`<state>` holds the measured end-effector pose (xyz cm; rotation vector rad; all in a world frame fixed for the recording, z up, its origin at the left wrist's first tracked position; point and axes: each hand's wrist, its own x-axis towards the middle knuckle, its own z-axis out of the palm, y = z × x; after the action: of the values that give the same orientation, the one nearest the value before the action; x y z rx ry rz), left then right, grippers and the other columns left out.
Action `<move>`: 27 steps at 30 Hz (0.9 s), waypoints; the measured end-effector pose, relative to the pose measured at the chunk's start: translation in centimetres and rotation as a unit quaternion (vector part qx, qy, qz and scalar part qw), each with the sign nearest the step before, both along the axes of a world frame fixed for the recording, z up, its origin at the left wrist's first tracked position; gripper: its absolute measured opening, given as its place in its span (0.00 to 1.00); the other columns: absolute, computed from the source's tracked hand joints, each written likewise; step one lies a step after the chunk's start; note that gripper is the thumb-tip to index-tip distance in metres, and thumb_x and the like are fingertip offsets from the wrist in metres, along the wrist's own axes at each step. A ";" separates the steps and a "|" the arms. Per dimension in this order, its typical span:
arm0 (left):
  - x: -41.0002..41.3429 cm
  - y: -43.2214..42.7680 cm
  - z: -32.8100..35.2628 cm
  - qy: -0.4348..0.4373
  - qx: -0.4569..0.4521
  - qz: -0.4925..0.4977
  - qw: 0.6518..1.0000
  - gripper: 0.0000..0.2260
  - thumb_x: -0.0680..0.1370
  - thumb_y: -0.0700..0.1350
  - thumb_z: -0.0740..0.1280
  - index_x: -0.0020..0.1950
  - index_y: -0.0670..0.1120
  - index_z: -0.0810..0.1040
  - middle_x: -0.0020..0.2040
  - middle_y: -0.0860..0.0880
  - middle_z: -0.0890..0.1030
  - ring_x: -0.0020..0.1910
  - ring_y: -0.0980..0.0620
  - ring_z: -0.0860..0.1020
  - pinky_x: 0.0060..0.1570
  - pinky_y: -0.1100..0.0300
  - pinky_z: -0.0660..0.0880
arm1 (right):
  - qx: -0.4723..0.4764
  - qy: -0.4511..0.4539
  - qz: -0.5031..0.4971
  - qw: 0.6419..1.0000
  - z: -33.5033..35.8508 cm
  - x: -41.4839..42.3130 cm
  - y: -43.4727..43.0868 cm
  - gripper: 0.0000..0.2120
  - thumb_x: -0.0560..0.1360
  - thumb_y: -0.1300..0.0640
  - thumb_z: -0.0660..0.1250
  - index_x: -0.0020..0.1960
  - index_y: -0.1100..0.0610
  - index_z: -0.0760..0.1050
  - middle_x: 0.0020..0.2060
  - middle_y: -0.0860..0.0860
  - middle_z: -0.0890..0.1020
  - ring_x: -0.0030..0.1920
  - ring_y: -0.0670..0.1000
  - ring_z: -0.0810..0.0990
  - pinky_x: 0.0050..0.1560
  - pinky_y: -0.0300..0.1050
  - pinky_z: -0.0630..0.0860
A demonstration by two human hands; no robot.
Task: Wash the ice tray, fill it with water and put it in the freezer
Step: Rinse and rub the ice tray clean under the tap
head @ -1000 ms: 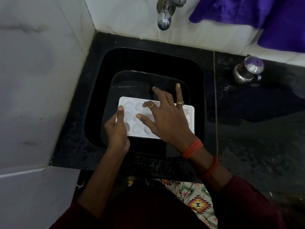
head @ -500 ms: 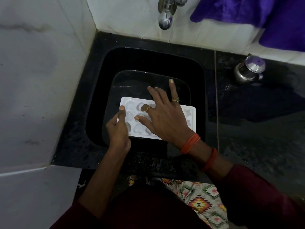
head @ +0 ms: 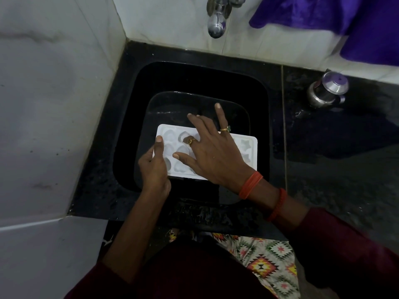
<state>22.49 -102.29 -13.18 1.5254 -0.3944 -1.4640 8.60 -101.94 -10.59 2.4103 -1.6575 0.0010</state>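
Wash stage, by my reading. Ice tray (head: 243,153), white, with heart and star moulds facing up, lay level within the black sink (head: 194,69), centre of frame, toward the near side of the basin. Could not tell whether it rested on the basin floor or was held clear of it.

Left hand (head: 154,167) gripped the tray's left edge, thumb on top of the rim; fingers underneath hidden. Right hand (head: 212,154) lay spread across the middle moulds, fingers splayed and mostly straight, one ringed finger bent down into a cavity. It held nothing and looked to be rubbing the moulds clean.

Tap (head: 217,26) at top centre showed no stream. Could not tell whether the moulds held water. Judged left to do: finish the rub and rinse, fill, carry to the freezer. No freezer in view.

Surface: black stone counter (head: 345,169) around the sink, wet-looking and patchy at right of frame. Small steel pot (head: 328,89) with lid stood at upper right, well apart from the sink. Purple cloth (head: 356,24) lay on the pale ledge at top right. White tiled wall (head: 54,83) filled the left side; sink sat in the corner.
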 end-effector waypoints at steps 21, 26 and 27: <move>-0.2 -0.2 -0.6 -0.001 0.009 0.000 1.000 0.12 0.81 0.51 0.67 0.47 0.45 0.83 0.42 0.48 0.87 0.42 0.49 0.86 0.38 0.55 0.82 | -0.014 -0.036 -0.003 0.999 -0.5 -1.1 -1.0 0.28 0.82 0.34 0.52 0.54 0.50 0.85 0.72 0.61 0.72 0.72 0.59 0.71 0.79 0.65 0.41; -0.5 -0.2 -0.6 -0.004 0.011 0.003 1.000 0.12 0.82 0.51 0.67 0.47 0.44 0.83 0.41 0.49 0.87 0.40 0.51 0.86 0.35 0.57 0.81 | -0.019 -0.023 -0.009 1.000 -0.3 -1.4 -1.5 0.28 0.82 0.34 0.52 0.53 0.49 0.85 0.73 0.61 0.71 0.72 0.60 0.71 0.79 0.64 0.39; -0.6 -0.2 -0.5 -0.003 0.010 0.004 1.000 0.11 0.82 0.50 0.67 0.47 0.44 0.83 0.41 0.49 0.87 0.40 0.51 0.86 0.35 0.58 0.81 | -0.017 -0.023 -0.010 1.000 -0.3 -1.3 -1.6 0.28 0.82 0.33 0.52 0.54 0.49 0.85 0.73 0.61 0.71 0.72 0.60 0.70 0.79 0.64 0.40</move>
<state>21.93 -102.53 -13.72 1.5471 -0.3777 -1.4607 7.27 -103.50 -10.84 2.3855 -1.6875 0.0811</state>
